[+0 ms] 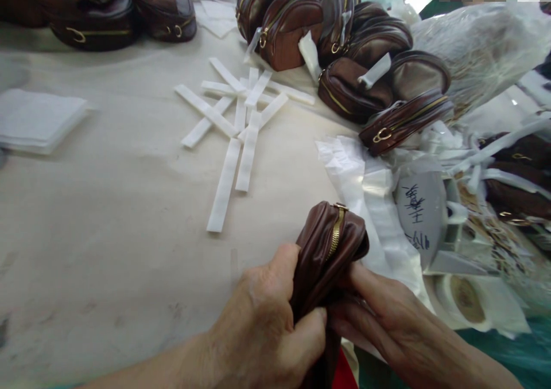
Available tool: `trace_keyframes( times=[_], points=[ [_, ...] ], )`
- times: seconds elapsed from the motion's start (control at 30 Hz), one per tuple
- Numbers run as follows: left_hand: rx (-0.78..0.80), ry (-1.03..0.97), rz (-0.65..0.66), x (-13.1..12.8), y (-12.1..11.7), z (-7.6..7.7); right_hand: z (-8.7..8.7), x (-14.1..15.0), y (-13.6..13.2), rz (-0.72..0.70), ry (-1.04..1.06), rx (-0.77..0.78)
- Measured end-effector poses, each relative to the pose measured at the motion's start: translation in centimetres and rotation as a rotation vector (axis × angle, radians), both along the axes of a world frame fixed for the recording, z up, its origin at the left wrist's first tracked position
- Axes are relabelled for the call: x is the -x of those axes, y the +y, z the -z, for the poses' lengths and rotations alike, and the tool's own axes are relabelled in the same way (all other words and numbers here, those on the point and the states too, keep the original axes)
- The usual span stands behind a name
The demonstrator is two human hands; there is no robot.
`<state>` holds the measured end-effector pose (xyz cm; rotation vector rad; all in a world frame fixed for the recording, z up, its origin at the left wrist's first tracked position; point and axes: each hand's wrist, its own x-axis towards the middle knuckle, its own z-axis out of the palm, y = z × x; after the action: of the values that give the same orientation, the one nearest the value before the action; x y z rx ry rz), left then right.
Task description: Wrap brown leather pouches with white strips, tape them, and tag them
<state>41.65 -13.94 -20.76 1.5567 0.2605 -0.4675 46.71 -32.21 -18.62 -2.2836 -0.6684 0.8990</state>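
Bag (321,251) pinched between left hand (271,314) and right hand (379,308), zipper (336,234) facing up, white strips (224,185) beyond on table (129,234)

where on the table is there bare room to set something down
The widest bare patch of table lies between the white sheets, white strips and left hand. A smaller one separates the strips from the held brown bag. Crowded: the far right, with other bags and clear plastic.

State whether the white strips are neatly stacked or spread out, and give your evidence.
Spread out: the strips point many ways across the table, some overlapping.
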Motion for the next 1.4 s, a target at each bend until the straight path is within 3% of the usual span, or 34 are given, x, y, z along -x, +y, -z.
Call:
trace_keyframes(
  times=[0.2,0.37,0.53,0.7,0.87,0.93,1.03,1.13,1.27,1.4],
  points=[
    [0.032,0.026,0.009,-0.3,-0.3,0.5,0.8,-0.1,0.3,0.044,0.025,-0.047],
    [0.030,0.075,-0.015,0.0,-0.4,0.5,1.7,1.1,0.2,0.239,0.125,-0.174],
    [0.140,0.156,-0.027,-0.5,1.1,0.2,0.7,1.3,-2.1,0.300,0.120,-0.130],
    [0.278,0.203,0.005,-4.0,3.7,0.2,0.2,0.9,-3.8,0.249,0.108,-0.138],
    [0.362,0.205,0.077,-8.8,5.6,2.3,2.3,0.7,-0.8,0.449,0.282,-0.433],
    [0.358,0.203,0.151,-10.3,6.2,3.4,3.1,0.4,0.6,0.514,0.216,-0.480],
    [0.216,0.176,0.237,-11.6,6.8,3.9,3.5,-0.3,1.9,0.475,-0.081,-0.361],
    [0.013,0.072,0.313,-11.5,7.0,2.9,3.2,-0.7,2.2,0.386,-0.343,-0.265],
    [-0.043,-0.082,0.391,-10.2,6.4,1.1,3.5,-0.4,1.3,0.324,-0.377,-0.260],
    [-0.292,-0.325,0.436,-10.2,4.7,-0.1,4.8,0.5,0.3,0.340,-0.360,-0.252]
  ],
)
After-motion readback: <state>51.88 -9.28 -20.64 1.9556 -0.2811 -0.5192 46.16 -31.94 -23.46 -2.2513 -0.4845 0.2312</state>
